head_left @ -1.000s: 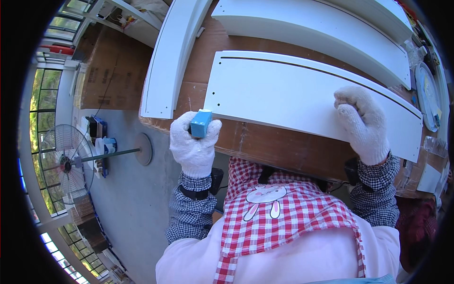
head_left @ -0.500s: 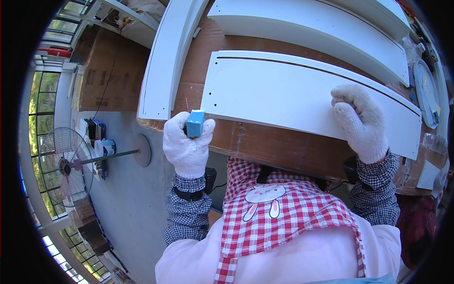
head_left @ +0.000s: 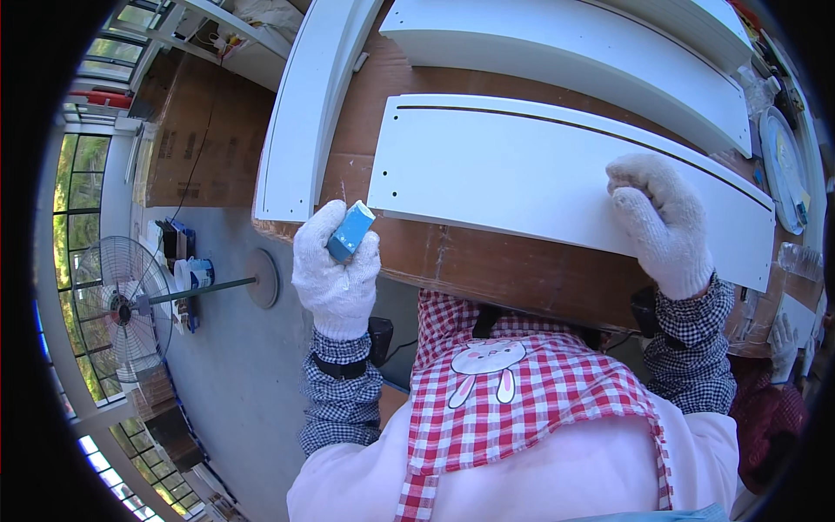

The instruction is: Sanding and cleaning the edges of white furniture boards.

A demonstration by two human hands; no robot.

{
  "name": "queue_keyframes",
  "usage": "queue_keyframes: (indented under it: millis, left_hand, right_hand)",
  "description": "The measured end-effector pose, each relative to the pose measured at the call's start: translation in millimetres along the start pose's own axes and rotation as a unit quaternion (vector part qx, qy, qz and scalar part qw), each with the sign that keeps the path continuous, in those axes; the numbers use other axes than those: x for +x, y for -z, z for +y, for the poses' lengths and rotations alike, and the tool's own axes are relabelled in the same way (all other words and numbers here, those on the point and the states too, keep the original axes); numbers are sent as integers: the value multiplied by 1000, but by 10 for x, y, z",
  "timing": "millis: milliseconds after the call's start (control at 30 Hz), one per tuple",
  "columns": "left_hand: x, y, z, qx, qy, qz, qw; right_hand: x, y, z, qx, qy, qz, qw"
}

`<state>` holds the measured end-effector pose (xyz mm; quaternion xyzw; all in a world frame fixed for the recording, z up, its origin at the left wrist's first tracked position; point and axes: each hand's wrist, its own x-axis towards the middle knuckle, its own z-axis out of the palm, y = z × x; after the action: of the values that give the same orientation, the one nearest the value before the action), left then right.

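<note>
Left hand [head_left: 337,278] holds a small blue block [head_left: 350,231]: light, rigid. Right hand [head_left: 663,222] presses, fingers curled, on the white panel [head_left: 522,174]: stiff, smooth; grip its long edges.

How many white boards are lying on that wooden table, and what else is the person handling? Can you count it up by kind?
White boards: 4 (long narrow board, grooved board, far board, stacked board at the top right)
Small blue block, held in the left hand: 1
White work gloves: 2 (the right hand rests on the grooved board)
Total: 7
</note>
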<state>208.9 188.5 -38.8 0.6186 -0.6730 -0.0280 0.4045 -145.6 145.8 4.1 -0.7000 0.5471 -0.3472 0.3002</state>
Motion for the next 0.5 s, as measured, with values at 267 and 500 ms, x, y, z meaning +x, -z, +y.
queue_keyframes:
  millis: [267,500]
  left_hand:
    - [216,58,31,92,-81,-78,989]
    - [196,152,70,102,-88,-105,985]
  right_hand:
    - [2,-5,-2,15,-8,-4,1000]
    - [11,10,-10,7,0,0,1000]
